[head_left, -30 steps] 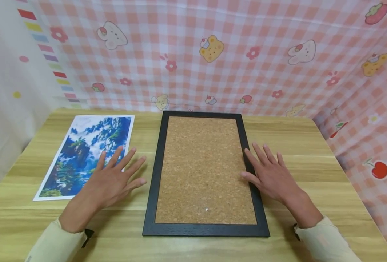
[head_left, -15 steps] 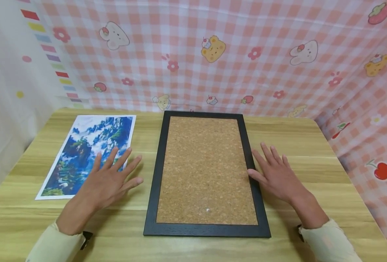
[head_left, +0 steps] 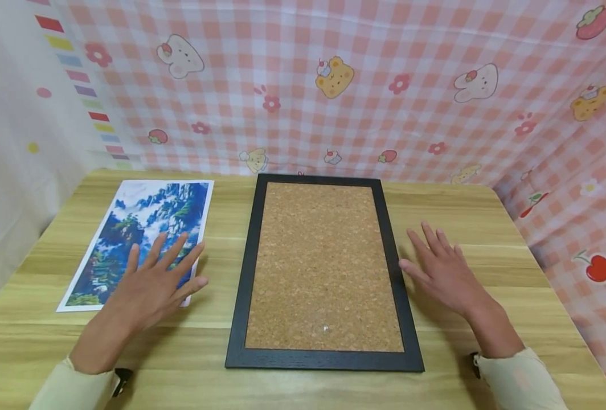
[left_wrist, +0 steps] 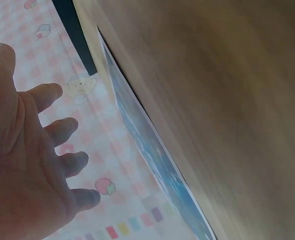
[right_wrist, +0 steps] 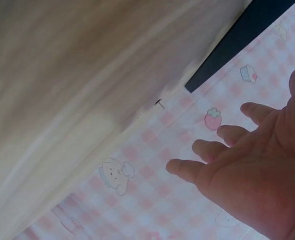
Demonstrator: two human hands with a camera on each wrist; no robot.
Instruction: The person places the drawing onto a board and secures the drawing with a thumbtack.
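A black-framed cork board (head_left: pixel 325 267) lies flat in the middle of the wooden table. To its left is a printed landscape picture (head_left: pixel 180 199) with blue mountains, trees and a white border. My left hand (head_left: pixel 151 290), fingers spread, hovers over the picture's lower right part and hides some of it. The left wrist view shows the picture (left_wrist: pixel 147 137) edge-on, apart from that hand's fingers. Just right of the board's frame (head_left: pixel 410 341) my right hand (head_left: pixel 446 279) hovers with fingers spread, its thumb overlapping the frame's edge in the head view. Both hands hold nothing.
A pink checked cloth (head_left: pixel 293 74) with cartoon animals hangs right behind the table (head_left: pixel 477 222) and along its right side. White cloth (head_left: pixel 16 131) hangs at the left. A small T-shaped thing (right_wrist: pixel 159 104) shows near the table's far edge in the right wrist view.
Both hands have moved apart: the left hand shifted left, farther over the picture, and the right hand moved right, away from the cork board. Board and picture lie as before.
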